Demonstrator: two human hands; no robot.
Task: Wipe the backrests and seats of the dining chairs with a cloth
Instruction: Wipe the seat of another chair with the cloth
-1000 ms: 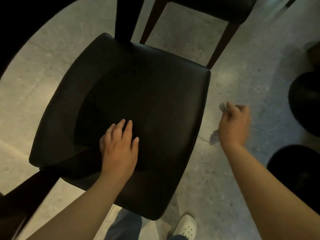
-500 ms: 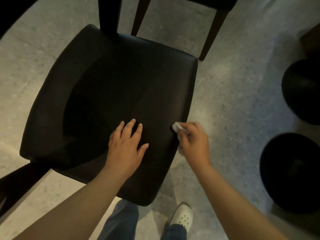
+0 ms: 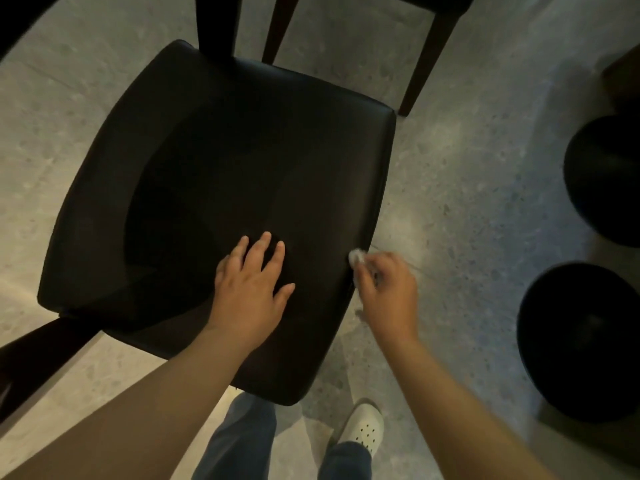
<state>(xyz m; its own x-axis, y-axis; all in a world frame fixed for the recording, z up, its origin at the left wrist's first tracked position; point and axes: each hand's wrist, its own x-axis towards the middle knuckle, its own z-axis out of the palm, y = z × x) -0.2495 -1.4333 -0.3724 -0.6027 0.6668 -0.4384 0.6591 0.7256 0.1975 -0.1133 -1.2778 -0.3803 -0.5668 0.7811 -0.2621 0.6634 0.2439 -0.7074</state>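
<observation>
A dark leather chair seat (image 3: 214,174) fills the middle of the head view, seen from above. My left hand (image 3: 251,289) lies flat on its near right part, fingers spread and straight. My right hand (image 3: 388,289) grips a small white cloth (image 3: 356,257), mostly hidden in the fist, and holds it against the seat's right edge. The chair's backrest is not in view.
Dark wooden legs of another chair (image 3: 429,53) stand on the speckled floor beyond the seat. Two round black stools (image 3: 588,341) sit at the right. A dark wooden chair part (image 3: 41,355) juts out at lower left. My white shoe (image 3: 363,427) is just below the seat.
My right hand came in from the floor side to the seat's right edge with the cloth, then shifted slightly along that edge. My left hand stayed flat on the seat.
</observation>
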